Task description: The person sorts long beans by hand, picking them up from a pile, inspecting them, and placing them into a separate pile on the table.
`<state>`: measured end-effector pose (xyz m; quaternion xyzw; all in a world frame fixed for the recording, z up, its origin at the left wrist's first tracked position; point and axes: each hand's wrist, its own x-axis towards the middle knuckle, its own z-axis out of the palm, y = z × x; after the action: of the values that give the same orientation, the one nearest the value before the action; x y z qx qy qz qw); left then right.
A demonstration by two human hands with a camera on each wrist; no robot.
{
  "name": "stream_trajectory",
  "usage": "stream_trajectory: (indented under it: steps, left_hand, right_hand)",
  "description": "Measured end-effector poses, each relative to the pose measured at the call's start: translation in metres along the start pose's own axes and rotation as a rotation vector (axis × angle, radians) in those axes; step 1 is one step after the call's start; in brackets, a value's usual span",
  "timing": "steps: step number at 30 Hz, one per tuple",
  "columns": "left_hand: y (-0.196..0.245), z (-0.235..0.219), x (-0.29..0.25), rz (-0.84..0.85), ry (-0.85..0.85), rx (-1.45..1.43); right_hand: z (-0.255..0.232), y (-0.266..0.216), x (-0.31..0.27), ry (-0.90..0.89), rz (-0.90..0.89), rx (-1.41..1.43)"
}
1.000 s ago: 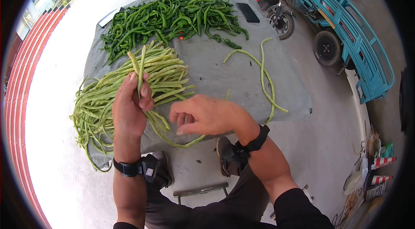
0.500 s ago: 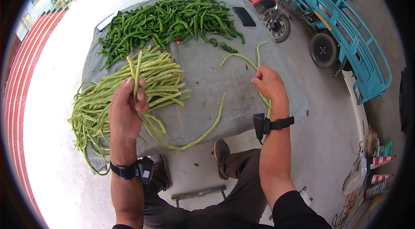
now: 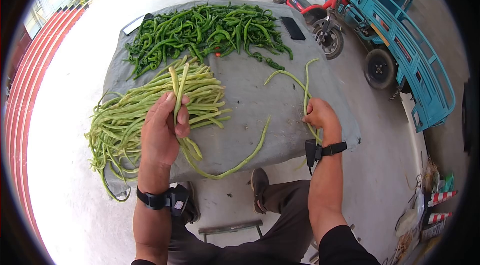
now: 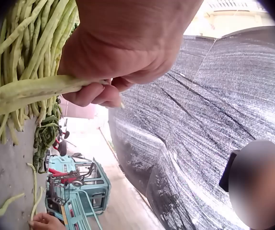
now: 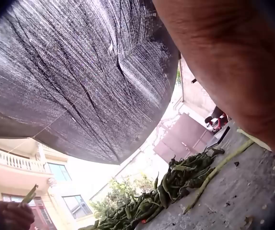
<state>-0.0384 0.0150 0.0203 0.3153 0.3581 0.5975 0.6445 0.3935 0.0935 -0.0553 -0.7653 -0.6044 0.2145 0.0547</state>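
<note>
My left hand [image 3: 162,130] grips a few long pale-green beans [image 3: 181,85], their tips standing up above the thumb; one bean [image 3: 240,166] trails from it in a curve over the cloth's near edge. In the left wrist view the left hand's fingers [image 4: 96,92] curl round a bean [image 4: 29,95]. At the right, my right hand [image 3: 324,117] pinches one of two long beans [image 3: 306,85] lying crossed on the grey cloth [image 3: 250,85]. The right wrist view shows the right hand [image 5: 233,67] close up, its fingertips out of sight.
A heap of long beans [image 3: 125,125] lies at the left of the table. Behind it are piled green peppers [image 3: 200,30], with a black phone [image 3: 292,28] beside them. A red scooter [image 3: 310,7] and a blue three-wheeler [image 3: 400,40] stand beyond the table.
My right hand has moved from near the left hand out to the crossed beans on the right. The left hand keeps its grip; the bean trailing from it now shows uncovered.
</note>
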Motion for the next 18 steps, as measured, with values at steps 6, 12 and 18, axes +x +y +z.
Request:
stream_trajectory:
  steps: [6, 12, 18]
  left_hand:
    - [-0.004, -0.002, 0.0, 0.016, -0.06, 0.009]
    - [-0.007, 0.0, 0.001, 0.016, -0.075, 0.028]
    - [-0.01, 0.0, 0.001, 0.014, -0.1, 0.013]
  right_hand:
    - [0.004, 0.003, 0.009, 0.122, -0.055, 0.077]
    - [-0.002, -0.043, 0.005, 0.274, -0.253, 0.787]
    - [-0.006, -0.08, -0.01, 0.228, -0.324, 1.227]
